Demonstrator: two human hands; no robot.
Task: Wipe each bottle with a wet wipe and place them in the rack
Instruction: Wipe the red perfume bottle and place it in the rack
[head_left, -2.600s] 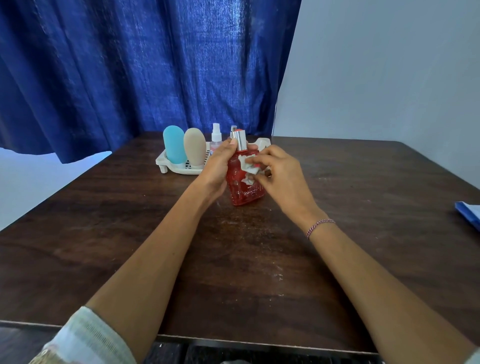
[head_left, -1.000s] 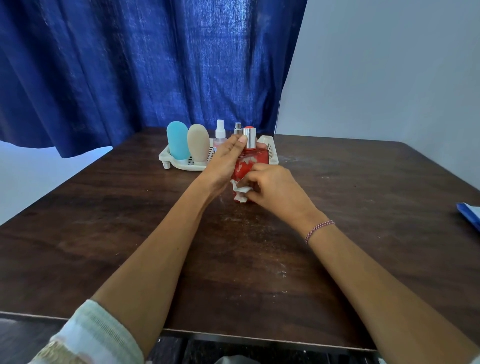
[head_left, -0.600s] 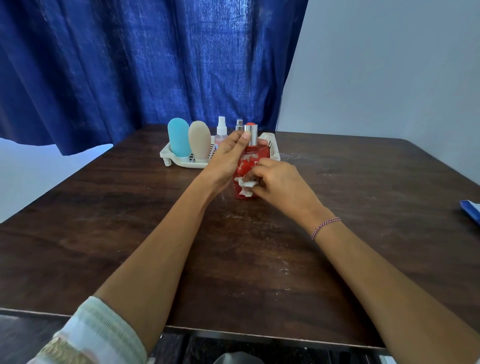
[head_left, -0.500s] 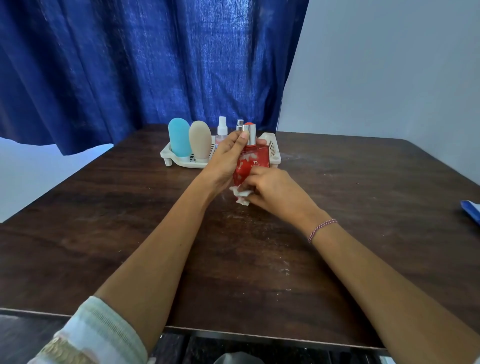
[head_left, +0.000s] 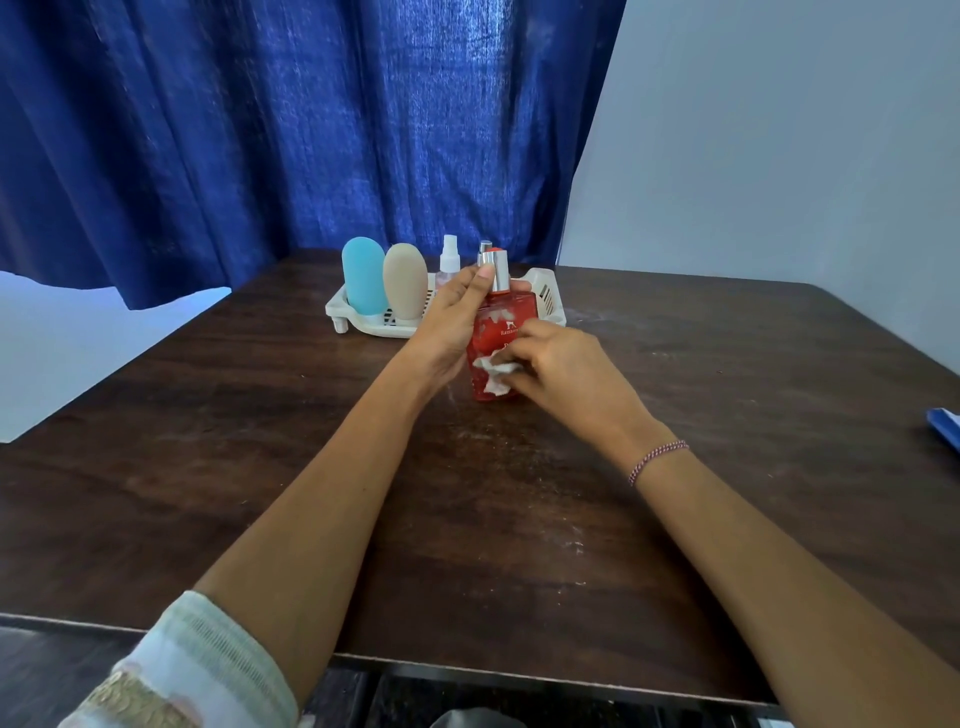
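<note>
Head view, bottle-wiping stage. Compared with half a second earlier, the right hand (head_left: 566, 369) has shifted slightly up and to the right, so that the crumpled wet wipe (head_left: 496, 371) pinched in its curled fingers now lies against the lower front face of the red bottle (head_left: 501, 322) rather than down at its base, and more of the printed label is exposed. The left hand (head_left: 447, 322) is unchanged: it grips the bottle's left side, fingers wrapped behind and thumb reaching up beside the silver cap. The bottle remains roughly upright with its base down at the dark wooden table (head_left: 260, 467), just in front of the white rack (head_left: 363, 325). In the rack stand a blue bottle (head_left: 363, 275), a beige bottle (head_left: 405, 280) touching it, and a small clear spray bottle (head_left: 449, 260); a further silver-capped bottle (head_left: 485, 245) shows only its top behind the red one. The left hand and the red bottle hide the rack's middle section; the right hand covers the bottle's lower right corner. A bead bracelet (head_left: 657, 460) circles the right wrist, a pale sleeve (head_left: 208, 665) the left forearm. A blue curtain (head_left: 311, 130) and a grey wall (head_left: 779, 156) form the background; a blue object (head_left: 945, 426) lies at the table's right edge, cut off by the frame
</note>
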